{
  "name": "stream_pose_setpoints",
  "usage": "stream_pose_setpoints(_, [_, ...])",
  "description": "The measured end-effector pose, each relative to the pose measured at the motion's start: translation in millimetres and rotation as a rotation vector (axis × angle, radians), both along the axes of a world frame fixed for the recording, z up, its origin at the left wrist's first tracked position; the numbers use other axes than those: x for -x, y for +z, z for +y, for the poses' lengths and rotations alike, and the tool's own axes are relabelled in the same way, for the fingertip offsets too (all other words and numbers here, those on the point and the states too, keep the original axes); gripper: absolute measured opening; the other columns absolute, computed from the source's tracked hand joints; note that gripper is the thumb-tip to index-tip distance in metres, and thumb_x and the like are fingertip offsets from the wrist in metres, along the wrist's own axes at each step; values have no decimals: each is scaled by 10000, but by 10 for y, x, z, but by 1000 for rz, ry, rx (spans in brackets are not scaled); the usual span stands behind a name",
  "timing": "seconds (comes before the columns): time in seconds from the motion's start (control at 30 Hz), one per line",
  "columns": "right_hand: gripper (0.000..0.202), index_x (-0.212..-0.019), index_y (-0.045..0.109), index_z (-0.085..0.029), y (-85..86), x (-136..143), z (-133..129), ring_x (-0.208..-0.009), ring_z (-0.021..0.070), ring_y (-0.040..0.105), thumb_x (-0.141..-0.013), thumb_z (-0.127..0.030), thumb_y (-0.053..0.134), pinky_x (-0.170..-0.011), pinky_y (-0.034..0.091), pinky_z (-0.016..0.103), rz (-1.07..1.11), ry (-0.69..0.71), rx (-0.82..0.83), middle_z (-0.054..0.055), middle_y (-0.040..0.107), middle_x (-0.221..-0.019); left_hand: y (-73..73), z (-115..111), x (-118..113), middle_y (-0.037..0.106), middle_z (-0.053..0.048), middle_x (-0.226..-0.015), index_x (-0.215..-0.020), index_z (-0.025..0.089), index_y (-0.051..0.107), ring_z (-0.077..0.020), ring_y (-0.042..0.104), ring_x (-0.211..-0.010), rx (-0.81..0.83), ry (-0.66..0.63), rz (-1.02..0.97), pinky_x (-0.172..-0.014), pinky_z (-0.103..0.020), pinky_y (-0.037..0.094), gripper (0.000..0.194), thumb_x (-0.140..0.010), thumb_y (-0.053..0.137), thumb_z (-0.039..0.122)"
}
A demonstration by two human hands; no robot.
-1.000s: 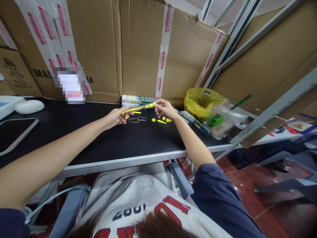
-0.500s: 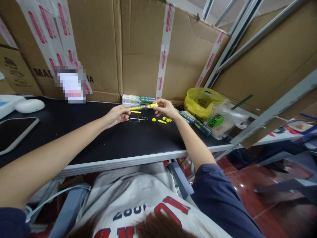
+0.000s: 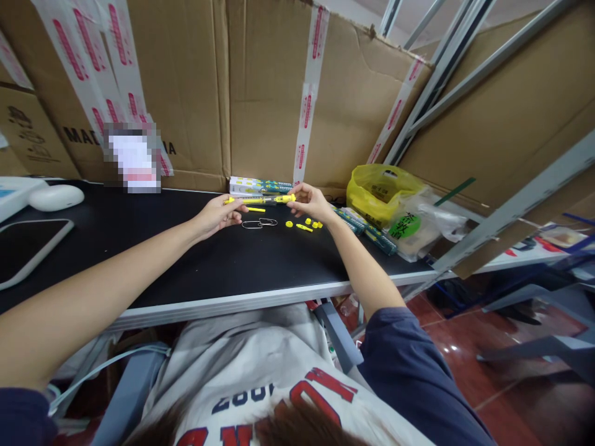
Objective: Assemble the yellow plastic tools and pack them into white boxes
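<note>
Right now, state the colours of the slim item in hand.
Slim item: yellow with dark parts; head view.

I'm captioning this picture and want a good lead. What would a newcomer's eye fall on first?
Probably the slim yellow-and-dark object, held nearly level between the left hand and the right hand, above the black tabletop. Next comes the bright yellow bag toward the tabletop's right, then the tall cardboard behind.

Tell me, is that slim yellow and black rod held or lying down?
Held: left hand grips the rod near one end, right hand near the other.
</note>
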State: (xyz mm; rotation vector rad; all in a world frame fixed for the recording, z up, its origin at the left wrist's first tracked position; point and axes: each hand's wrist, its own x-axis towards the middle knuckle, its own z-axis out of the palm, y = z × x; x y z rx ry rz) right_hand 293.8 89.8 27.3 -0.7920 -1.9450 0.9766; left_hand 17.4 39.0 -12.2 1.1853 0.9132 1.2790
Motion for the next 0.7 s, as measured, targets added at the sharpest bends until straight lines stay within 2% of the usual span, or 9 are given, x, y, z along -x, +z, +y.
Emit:
stream_pose_setpoints(0.13, [493,-1025,557,-170,20,-24,-14,-621,94,641,-659,-348,834,-501,557,184,-48,13,-1,-12,659,-805,-2,11,15,734,-50,-896,-916,145,567,-44,596,-555,-23,-9,-29,-628,-213,555,145,-865,683,215])
stream_pose_setpoints(0.23, [515,-1125,569,-171,73,-143,8,-657,102,641,-675,-263,802,-539,558,206,-177,19,-20,20,694,-903,17,-3,11,742,-55,-895,-908,145,562,-44,593,-549,-28,4,-29,-628,-214,554,159,-862,692,224])
stream_pose_setpoints(0.3, [399,-1087,623,-157,101,-257,50,-657,98,622,-703,-173,731,-582,544,218,-301,-68,-116,27,703,-908,32,-19,0,744,-56,-883,-904,145,559,-45,590,-544,-28,13,-19,-629,-217,553,177,-854,704,233])
stream_pose_setpoints(0.4, [203,-876,708,-144,109,-405,119,-709,121,624,-692,-67,671,-701,511,243,-606,-281,-294,23,705,-812,39,-33,-10,747,-59,-874,-905,145,558,-45,585,-536,-30,12,0,-630,-224,554,188,-848,713,235])
stream_pose_setpoints(0.53, [189,-900,745,-169,67,-456,150,-799,160,658,-733,-97,692,-731,476,254,-963,-380,-335,34,731,-867,9,-3,10,748,-59,-860,-914,148,562,-51,587,-531,-21,0,11,-611,-218,549,153,-864,689,218])
stream_pose_setpoints(0.7, [225,-988,744,-195,-36,-395,167,-964,237,662,-763,-191,739,-773,477,303,-1214,-430,-356,62,740,-965,-25,46,54,749,-60,-863,-909,148,569,-52,584,-532,-19,-15,29,-604,-220,552,181,-842,713,235])
